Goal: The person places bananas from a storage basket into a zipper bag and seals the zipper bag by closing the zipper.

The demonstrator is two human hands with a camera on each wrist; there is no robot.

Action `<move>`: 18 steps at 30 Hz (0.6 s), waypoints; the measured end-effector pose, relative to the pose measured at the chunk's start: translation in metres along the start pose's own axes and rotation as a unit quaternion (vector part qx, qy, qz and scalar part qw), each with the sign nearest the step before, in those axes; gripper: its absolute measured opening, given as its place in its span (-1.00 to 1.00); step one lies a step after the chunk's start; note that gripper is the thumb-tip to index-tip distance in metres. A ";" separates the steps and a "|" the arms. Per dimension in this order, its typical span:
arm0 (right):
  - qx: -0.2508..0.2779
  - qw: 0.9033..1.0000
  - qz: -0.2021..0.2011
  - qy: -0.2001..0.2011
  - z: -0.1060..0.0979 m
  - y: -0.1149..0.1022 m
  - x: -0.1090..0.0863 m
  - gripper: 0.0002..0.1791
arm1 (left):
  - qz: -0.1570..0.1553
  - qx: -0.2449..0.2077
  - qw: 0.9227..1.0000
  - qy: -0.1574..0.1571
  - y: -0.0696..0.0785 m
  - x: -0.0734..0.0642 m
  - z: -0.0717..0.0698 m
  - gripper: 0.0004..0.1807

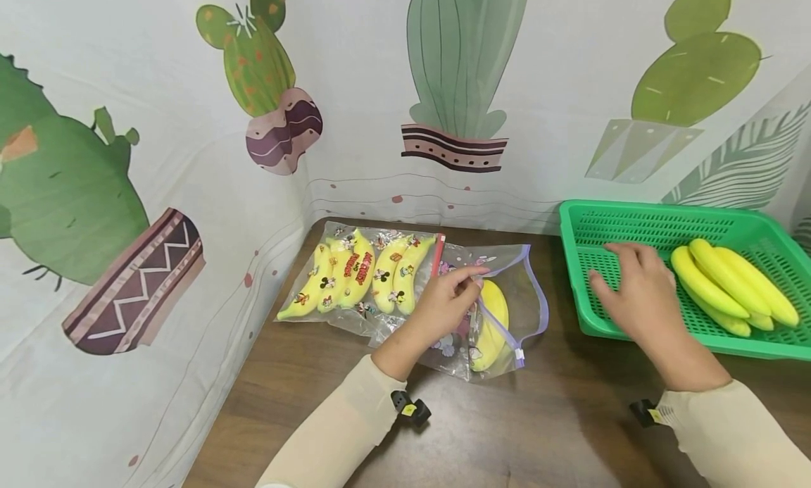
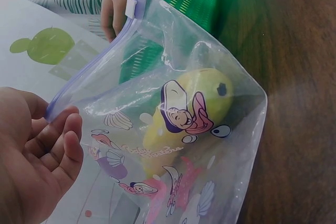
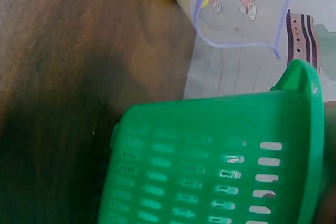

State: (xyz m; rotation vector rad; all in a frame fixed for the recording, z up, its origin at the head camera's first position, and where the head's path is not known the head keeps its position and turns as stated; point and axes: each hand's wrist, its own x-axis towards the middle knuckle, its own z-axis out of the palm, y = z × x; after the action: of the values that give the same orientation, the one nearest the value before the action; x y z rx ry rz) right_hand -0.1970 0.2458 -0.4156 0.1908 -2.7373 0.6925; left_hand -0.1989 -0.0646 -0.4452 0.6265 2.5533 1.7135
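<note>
My left hand (image 1: 447, 301) pinches the purple zip edge of a clear zip bag (image 1: 525, 301) between thumb and fingers. The bag's mouth gapes toward the right, with a white slider (image 2: 131, 8) at one end. Inside it lies a yellow banana (image 1: 489, 333), partly behind the bag's printed cartoon figures. My right hand (image 1: 643, 294) hovers over the left part of a green basket (image 1: 573, 263), fingers spread and holding nothing. Several bananas (image 1: 735, 284) lie in the basket just right of that hand. Only a sliver of the right hand shows in the right wrist view.
Left of the held bag, a second clear printed bag (image 1: 336, 315) with a red zip strip (image 1: 438, 255) lies flat with several bananas in it. All stand on a brown wooden table (image 1: 507, 432). Behind hangs a white cloth (image 1: 355, 86) printed with cacti.
</note>
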 end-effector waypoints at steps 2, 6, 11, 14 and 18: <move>-0.006 1.000 0.003 -0.004 0.000 0.002 0.000 -0.42 | -0.001 0.000 1.000 0.000 0.000 0.000 0.000 -0.64; -0.019 1.000 0.011 -0.013 -0.001 0.007 0.001 -0.39 | -0.003 -0.001 1.000 -0.001 0.001 0.000 0.000 -0.63; -0.026 0.999 0.024 -0.024 -0.003 0.012 0.002 -0.37 | -0.003 -0.003 1.000 -0.001 0.001 0.001 0.000 -0.63; -0.028 0.999 0.032 -0.027 -0.006 0.015 0.003 -0.36 | -0.004 -0.003 1.000 -0.001 0.001 0.000 0.000 -0.64; -0.032 0.998 0.042 -0.038 -0.009 0.022 0.002 -0.31 | -0.010 -0.004 1.000 -0.002 0.002 0.000 0.000 -0.64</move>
State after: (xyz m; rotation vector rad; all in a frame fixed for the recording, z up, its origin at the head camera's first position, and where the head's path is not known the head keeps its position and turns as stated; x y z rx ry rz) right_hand -0.2012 0.2691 -0.4171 0.0902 -2.8488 0.6297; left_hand -0.1981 -0.0640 -0.4432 0.6016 2.5389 1.7135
